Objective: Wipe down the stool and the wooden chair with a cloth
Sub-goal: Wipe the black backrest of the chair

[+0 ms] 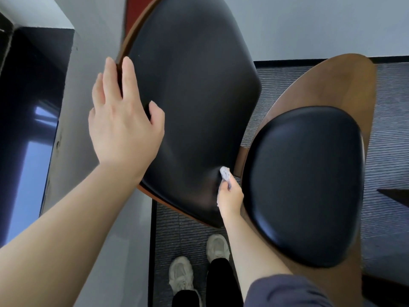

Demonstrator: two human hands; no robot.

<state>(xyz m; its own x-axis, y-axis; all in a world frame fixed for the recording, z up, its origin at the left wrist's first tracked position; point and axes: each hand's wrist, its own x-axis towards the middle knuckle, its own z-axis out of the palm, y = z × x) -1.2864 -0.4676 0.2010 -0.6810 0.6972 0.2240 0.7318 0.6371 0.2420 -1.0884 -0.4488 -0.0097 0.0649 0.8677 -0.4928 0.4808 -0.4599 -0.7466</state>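
The wooden chair fills the view: its black padded backrest (194, 89) with a brown wooden edge, and to the right its black seat cushion (305, 185) on a brown wooden shell (345, 85). My left hand (124, 116) lies with straight fingers on the backrest's left edge, thumb on the black padding. My right hand (230, 198) grips a small pale cloth (225, 172) and presses it into the lower right of the backrest, at the gap toward the seat. No stool is in sight.
A grey wall and a dark glass panel (24, 120) stand at the left. Grey ribbed carpet (389, 134) covers the floor. My two feet in pale sneakers (218, 248) stand below the chair. A dark corner of something (396, 196) juts in at the right.
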